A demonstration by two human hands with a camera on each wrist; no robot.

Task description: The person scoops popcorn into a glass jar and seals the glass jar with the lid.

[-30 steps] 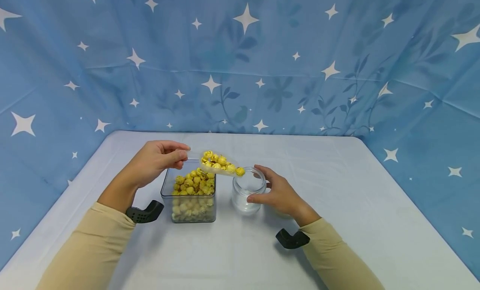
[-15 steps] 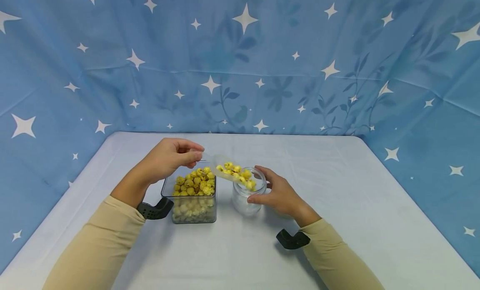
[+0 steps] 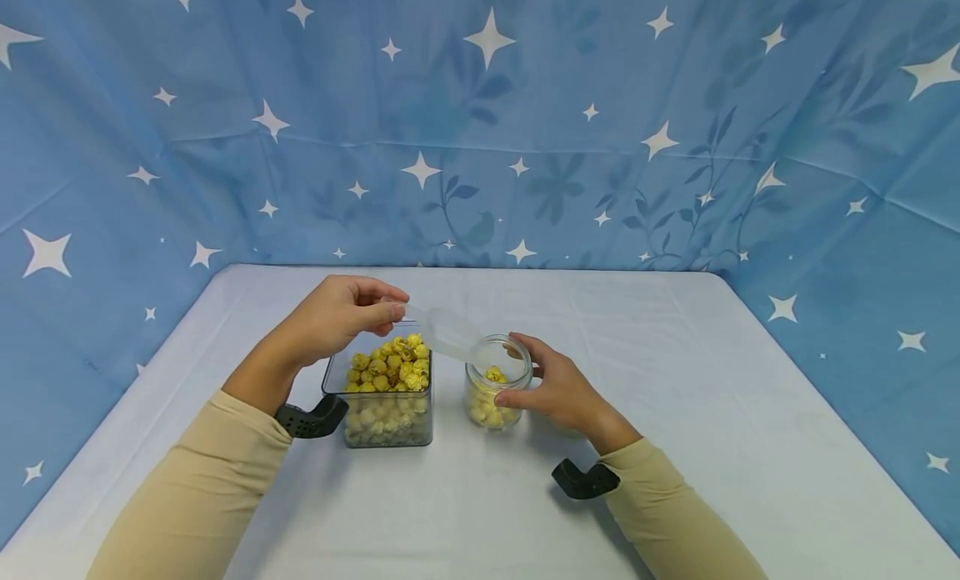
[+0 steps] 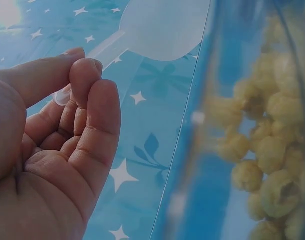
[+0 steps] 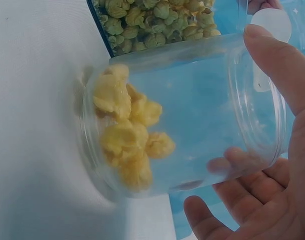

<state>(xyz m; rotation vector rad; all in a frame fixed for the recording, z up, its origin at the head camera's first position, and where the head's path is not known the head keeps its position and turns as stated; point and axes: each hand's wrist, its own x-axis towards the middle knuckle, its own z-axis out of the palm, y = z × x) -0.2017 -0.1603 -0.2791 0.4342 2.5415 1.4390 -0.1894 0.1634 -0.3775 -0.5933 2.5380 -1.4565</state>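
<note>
My left hand (image 3: pixel 337 317) pinches the thin handle of a frosted translucent scoop (image 3: pixel 452 334) between thumb and fingertips. The bowl of the scoop tilts down to the right, its tip at the rim of a clear jar (image 3: pixel 472 384); no popcorn shows on it. Yellow popcorn (image 5: pixel 125 135) lies at the bottom of the jar, several pieces in all. With thumb and fingers on opposite sides near its neck, my right hand (image 3: pixel 558 384) holds the jar upright on the table. Left of the jar stands a clear square container (image 3: pixel 390 394) of popcorn, under the left hand and scoop.
A white cloth covers the table (image 3: pixel 480 513), and a blue curtain (image 3: pixel 480 213) with white stars hangs behind it. Below the right hand, a pale rounded edge (image 3: pixel 567 431) of something shows, mostly hidden. Each wrist wears a black camera band (image 3: pixel 311 417).
The left hand has moved right and tipped the scoop over the jar. Popcorn has slid off the scoop into the jar, which was bare inside before. The right hand stays put.
</note>
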